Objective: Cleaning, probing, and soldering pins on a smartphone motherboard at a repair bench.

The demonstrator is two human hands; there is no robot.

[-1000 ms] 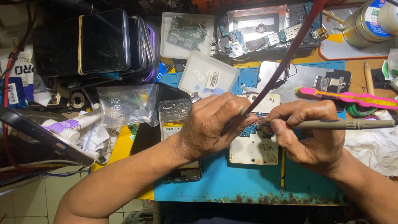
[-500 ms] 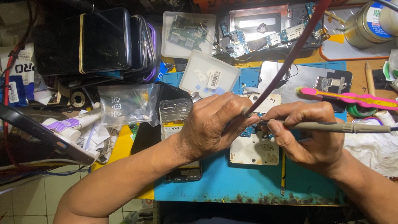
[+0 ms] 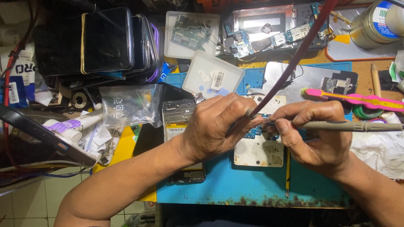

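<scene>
- Barely anything has moved since half a second ago — both hands sit in the same spot over the board, and the grey probe's shaft has tipped only slightly.
- Left hand (image 3: 219, 126) is clenched around the tip end of a dark red cable-like lead (image 3: 290, 63), which runs up toward 1 o'clock and out of frame.
- Right hand (image 3: 315, 134) pinches a slim grey metal probe (image 3: 349, 125) like a pen; its long axis lies flat, 3 to 9 o'clock, tip pointing at 9.
- Both tips meet at one point on the small blue circuit board (image 3: 254, 132) — it lies directly under the fingertips, mostly hidden by them.
- Blue circuit board rests on a white rectangular phone back plate (image 3: 259, 153), long axis roughly 12 to 6, lying on the blue work mat (image 3: 235, 189).
- Contact point sits between the two hands; neither is clearly nearer.
- At 9 o'clock of the left hand: an opened phone frame (image 3: 179, 113), partly under the left forearm.
- At 2 o'clock of the right hand: a pink toothbrush (image 3: 357, 98), apart from the hand.
- Whether either tip actually touches the board: cannot tell, fingers block it.
</scene>
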